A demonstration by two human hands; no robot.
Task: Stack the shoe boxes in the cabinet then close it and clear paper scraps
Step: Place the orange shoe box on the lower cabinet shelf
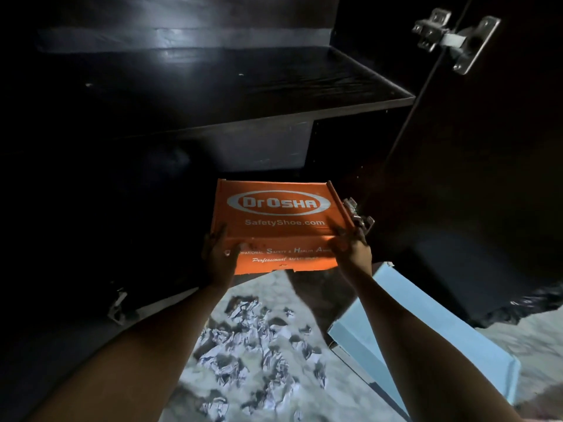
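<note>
Your left hand [217,259] and right hand [353,248] grip the orange cardboard shoe box [278,220] at its near corners, seven and five o'clock. It looks light but crushable; support it underneath.

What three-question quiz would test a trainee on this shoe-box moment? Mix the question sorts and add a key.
1. True or false: the orange Dr Osha shoe box is held by both hands, the left hand and the right hand.
2. Which shoe box lies on the floor, under the right forearm? A) light blue shoe box B) green box C) white box
3. Fill in: the crumpled paper scraps lie on the ____, below the open cabinet door.

Key: 1 true; 2 A; 3 floor.
</note>
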